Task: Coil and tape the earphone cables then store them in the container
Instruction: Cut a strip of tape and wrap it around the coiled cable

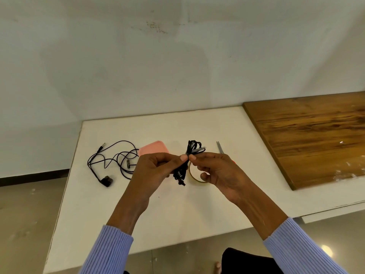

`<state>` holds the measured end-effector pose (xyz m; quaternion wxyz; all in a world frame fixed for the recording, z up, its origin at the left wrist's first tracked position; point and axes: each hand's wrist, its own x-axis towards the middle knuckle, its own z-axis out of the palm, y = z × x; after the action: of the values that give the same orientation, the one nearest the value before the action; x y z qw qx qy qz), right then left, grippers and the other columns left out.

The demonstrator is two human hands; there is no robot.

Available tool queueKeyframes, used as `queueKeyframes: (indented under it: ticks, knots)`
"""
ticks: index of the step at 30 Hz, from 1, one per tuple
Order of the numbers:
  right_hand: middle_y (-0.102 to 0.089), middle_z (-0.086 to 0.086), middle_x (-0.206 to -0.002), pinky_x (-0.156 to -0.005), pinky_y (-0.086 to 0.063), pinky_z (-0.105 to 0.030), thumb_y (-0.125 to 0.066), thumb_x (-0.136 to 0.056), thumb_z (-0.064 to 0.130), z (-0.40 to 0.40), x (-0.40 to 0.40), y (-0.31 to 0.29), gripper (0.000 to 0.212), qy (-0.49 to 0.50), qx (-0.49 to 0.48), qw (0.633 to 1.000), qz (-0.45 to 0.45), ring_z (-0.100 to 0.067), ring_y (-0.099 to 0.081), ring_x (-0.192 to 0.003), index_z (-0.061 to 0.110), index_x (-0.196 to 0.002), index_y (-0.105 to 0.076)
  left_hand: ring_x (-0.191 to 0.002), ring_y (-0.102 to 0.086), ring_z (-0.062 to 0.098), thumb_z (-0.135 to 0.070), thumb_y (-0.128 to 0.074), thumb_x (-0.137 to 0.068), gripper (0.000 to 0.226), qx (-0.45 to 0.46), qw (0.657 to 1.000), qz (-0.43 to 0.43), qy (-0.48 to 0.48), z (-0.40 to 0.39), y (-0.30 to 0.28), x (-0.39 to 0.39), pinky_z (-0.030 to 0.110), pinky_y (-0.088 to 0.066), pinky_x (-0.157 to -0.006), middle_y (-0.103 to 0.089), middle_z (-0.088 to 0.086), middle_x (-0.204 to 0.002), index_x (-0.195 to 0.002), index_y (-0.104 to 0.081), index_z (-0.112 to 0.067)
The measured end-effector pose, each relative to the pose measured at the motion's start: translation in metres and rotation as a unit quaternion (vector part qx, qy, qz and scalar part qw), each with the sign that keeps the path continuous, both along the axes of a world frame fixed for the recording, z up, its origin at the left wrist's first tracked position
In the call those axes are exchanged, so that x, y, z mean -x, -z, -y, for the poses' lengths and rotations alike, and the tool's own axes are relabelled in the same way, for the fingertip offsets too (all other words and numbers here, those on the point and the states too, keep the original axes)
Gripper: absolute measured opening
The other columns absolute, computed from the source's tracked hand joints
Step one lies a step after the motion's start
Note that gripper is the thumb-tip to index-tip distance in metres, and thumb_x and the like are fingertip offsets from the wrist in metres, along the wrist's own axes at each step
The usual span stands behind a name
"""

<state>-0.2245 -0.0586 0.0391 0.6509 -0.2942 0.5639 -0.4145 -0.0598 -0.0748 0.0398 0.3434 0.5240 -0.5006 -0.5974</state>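
With the left hand [158, 167] and right hand [213, 169] both pinching the coiled black earphone cable [190, 153] above the white table [177, 214], wrap the clear tape strip [199, 149] snugly around its waist, keeping all loops gathered, before reaching for the 1 loose earphone [112, 161] lying left.

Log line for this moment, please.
left hand: pinches coiled earphone cable | right hand: wraps tape strip | second earphones: loose on table

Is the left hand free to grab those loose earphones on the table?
Probably not yet. The left hand pinches the coiled cable together with the right hand. The loose earphones lie unobstructed beside it, so it must let go first.
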Motion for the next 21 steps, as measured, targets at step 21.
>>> queueKeyframes:
  ticks: [21]
  knots:
    - [-0.067, 0.001, -0.074, -0.053, -0.047, -0.014, -0.068, -0.068, 0.018, -0.002, 0.005, -0.013, 0.027, -0.026, 0.009, 0.992, 0.122, -0.006, -0.061, -0.064, 0.006, -0.093, -0.071, -0.08, -0.07, 0.016, -0.021, -0.057, -0.086, 0.022, 0.011, 0.994, -0.105, 0.038, -0.003, -0.008, 0.005, 0.025, -0.052, -0.074, -0.075, 0.008, -0.083, -0.078, -0.077, -0.016]
